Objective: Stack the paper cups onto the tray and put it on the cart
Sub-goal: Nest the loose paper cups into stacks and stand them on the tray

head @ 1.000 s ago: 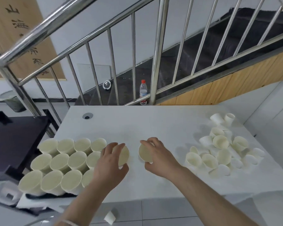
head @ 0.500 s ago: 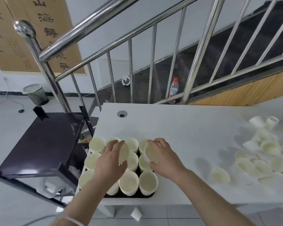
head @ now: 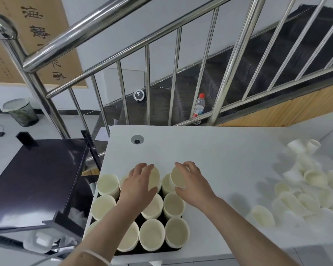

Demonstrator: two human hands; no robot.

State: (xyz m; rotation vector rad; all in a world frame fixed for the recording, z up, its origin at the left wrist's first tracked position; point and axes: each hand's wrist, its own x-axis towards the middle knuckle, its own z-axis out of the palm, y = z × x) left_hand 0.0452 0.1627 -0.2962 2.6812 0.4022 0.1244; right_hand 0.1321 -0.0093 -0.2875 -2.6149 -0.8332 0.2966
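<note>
Roughly by size: white table point(head: 210, 150) at centre, dark cart point(head: 37, 179) just beside its left edge, nothing seen on the top shelf. Black tray point(head: 142, 253) at table's near-left corner, packed with upright paper cups point(head: 152, 237) in rows. Loose cup pile point(head: 306, 189) well apart on the right, some tipped over. Left hand point(head: 136, 187) curled round one cup point(head: 154, 178) over the back row; right hand point(head: 194, 186) pinching another cup point(head: 178, 179) by rim and wall, over the back-right slot. Both tilted, not yet seated. Handling guess: cups light, thin-walled, easily crushed, so hold lightly near the rim. Loaded tray likely light but tippy; grip both short edges, keep level for the cart move.
</note>
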